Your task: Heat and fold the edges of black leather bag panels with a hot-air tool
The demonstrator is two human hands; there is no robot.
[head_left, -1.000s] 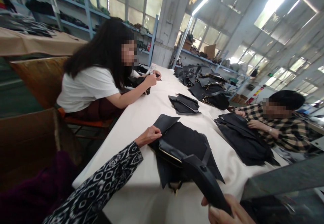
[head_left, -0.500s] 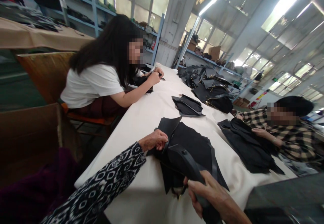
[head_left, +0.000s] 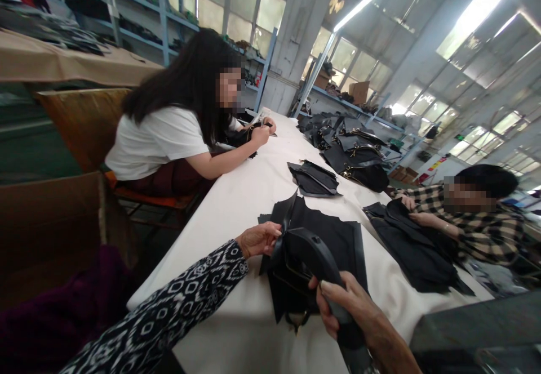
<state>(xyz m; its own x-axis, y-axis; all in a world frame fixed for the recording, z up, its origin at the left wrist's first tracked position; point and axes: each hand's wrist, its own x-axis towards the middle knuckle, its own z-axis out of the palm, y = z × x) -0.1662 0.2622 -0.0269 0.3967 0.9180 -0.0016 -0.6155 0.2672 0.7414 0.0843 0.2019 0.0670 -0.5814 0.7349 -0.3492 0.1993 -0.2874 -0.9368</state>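
My left hand (head_left: 261,239) is closed, pinching the raised edge of a black bag piece (head_left: 323,219) that lies on the white-covered table. In my right hand (head_left: 344,303) is a black curved hand tool (head_left: 313,248), its exact kind unclear. The fingers wrap its grip, and its narrow front end points at the edge beside my left fingertips. Whether the tip touches the piece I cannot tell. A gold-coloured metal fitting (head_left: 297,328) hangs at the near side of the piece.
A smaller black stack (head_left: 315,178) lies beyond my work, with a heap of black bags (head_left: 350,143) farther back. At left, a person in white (head_left: 160,137) works seated. On the right, a person in checks (head_left: 486,222) handles black pieces (head_left: 414,244). A cardboard box (head_left: 51,222) stands left.
My right hand has brought the tool slightly upward. The black piece's raised flap now stands more upright by my left fingers, which still pinch it. The person at right has shifted their hands.
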